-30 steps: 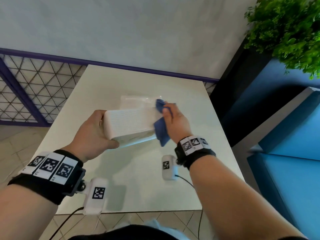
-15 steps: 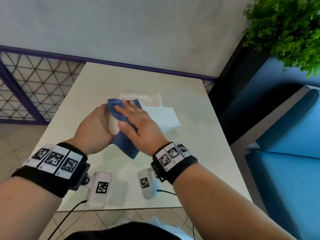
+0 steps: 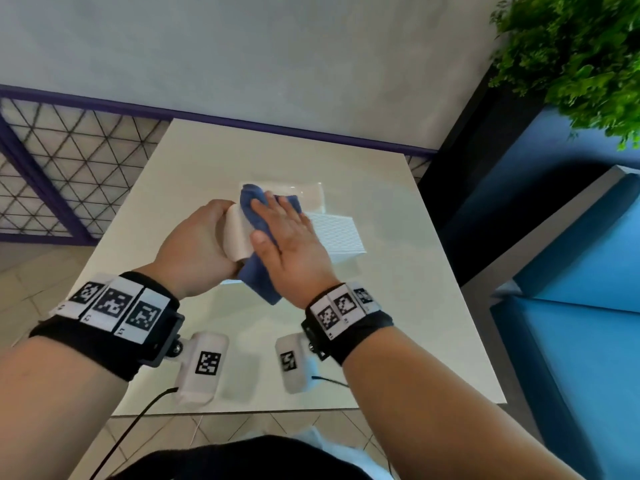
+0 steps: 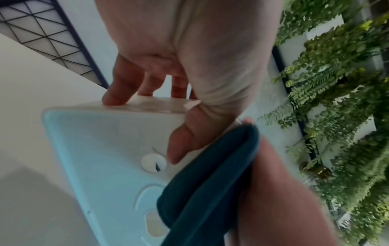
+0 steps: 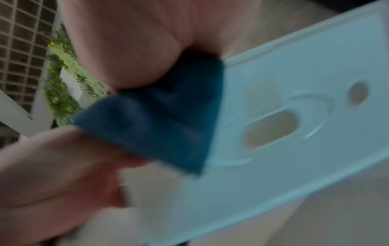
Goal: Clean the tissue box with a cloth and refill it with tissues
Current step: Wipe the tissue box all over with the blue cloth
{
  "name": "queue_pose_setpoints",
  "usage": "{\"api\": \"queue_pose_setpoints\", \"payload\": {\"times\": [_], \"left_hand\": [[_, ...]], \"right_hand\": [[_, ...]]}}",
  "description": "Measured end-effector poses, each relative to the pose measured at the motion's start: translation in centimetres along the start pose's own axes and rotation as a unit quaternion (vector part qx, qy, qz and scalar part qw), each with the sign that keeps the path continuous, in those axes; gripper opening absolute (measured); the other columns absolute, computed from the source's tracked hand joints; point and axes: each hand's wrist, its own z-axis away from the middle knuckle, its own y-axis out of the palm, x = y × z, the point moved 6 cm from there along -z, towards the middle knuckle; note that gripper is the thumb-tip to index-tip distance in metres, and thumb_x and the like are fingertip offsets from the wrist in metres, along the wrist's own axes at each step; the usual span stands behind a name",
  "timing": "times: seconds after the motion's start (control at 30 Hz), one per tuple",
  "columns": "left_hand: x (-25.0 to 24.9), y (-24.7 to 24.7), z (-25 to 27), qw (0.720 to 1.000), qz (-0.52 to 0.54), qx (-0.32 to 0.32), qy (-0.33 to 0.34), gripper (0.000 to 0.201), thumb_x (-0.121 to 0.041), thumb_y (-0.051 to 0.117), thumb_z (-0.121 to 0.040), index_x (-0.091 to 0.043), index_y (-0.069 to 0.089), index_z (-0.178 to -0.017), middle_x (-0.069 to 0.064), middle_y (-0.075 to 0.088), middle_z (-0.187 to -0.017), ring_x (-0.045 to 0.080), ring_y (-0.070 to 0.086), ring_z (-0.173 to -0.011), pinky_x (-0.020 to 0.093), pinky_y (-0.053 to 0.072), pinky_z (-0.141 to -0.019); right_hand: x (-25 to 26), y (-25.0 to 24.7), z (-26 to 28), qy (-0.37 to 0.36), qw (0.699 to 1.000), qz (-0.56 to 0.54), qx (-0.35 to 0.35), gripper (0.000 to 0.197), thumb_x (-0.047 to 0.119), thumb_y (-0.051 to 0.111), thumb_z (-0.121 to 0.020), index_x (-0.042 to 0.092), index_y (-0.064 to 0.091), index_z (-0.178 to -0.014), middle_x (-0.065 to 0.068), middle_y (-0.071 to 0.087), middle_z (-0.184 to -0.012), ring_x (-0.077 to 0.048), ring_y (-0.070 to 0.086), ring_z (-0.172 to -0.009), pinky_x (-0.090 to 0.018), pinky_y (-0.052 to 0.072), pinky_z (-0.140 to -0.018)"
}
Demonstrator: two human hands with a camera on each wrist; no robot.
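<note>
My left hand (image 3: 204,237) grips the left end of the white tissue box (image 3: 337,237) and holds it just above the table, thumb under its base (image 4: 101,158). The base shows an oval slot and a round hole (image 5: 294,149). My right hand (image 3: 287,237) lies flat on the box's top near its left end, fingers straight, pressing the blue cloth (image 3: 258,278) against it. Part of the cloth hangs down in front of the box (image 4: 210,183), bunched under the palm (image 5: 160,119). A clear pack of tissues (image 3: 313,194) lies on the table behind the box, partly hidden.
The white table (image 3: 398,323) stands against a grey wall. A blue bench seat (image 3: 571,358) runs along its right side, with a green plant (image 3: 581,53) above it. A lattice screen (image 3: 69,168) stands at the left.
My right hand has slid the cloth from the box's right end across the top to its left end, beside my left hand. The left hand keeps its grip.
</note>
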Motion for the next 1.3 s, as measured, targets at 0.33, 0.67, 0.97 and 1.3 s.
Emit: {"api": "queue_pose_setpoints", "payload": {"times": [0.33,0.67,0.97,1.3], "left_hand": [[4.5,-0.1,0.6,0.956,0.271,0.070,-0.089,0.089,-0.012,0.080,-0.023,-0.033,0.056,-0.106,-0.004,0.062,-0.113,0.019,0.059,-0.107,0.038,0.058,-0.072],[8.8,0.5,1.3,0.880,0.421,0.148,-0.159,0.107,-0.006,0.090,-0.025,-0.024,0.054,-0.124,0.014,0.061,-0.121,0.039,0.061,-0.107,0.038,0.058,-0.070],[-1.1,0.1,-1.2,0.992,-0.041,0.108,0.051,0.116,-0.037,0.088,-0.059,-0.032,0.014,-0.148,-0.010,0.023,-0.151,-0.002,0.030,-0.131,0.018,0.028,-0.104],[0.7,0.2,-0.7,0.996,0.073,0.016,0.048,0.085,-0.034,0.086,-0.049,-0.026,0.042,-0.121,-0.011,0.061,-0.103,0.009,0.061,-0.093,0.034,0.053,-0.074]], "right_hand": [[-12.9,-6.1,1.5,0.290,0.952,-0.079,-0.054,0.045,0.041,0.033,-0.101,0.023,0.041,-0.141,-0.008,0.057,-0.134,-0.027,0.053,-0.121,-0.027,0.037,-0.094],[-8.3,-9.2,-0.6,0.102,0.966,-0.224,0.078,0.100,0.020,0.088,-0.055,0.035,0.036,-0.139,0.023,0.048,-0.130,-0.007,0.058,-0.093,-0.018,0.049,-0.076],[0.1,-7.9,-3.6,-0.020,0.990,0.056,0.125,0.096,0.034,0.083,-0.050,0.044,0.039,-0.135,0.004,0.043,-0.130,-0.021,0.045,-0.120,-0.039,0.043,-0.102],[-1.2,-5.4,-0.7,0.016,0.996,0.080,-0.040,0.064,0.054,0.014,-0.089,0.033,0.026,-0.148,0.004,0.024,-0.158,-0.015,0.020,-0.147,-0.044,-0.002,-0.119]]}}
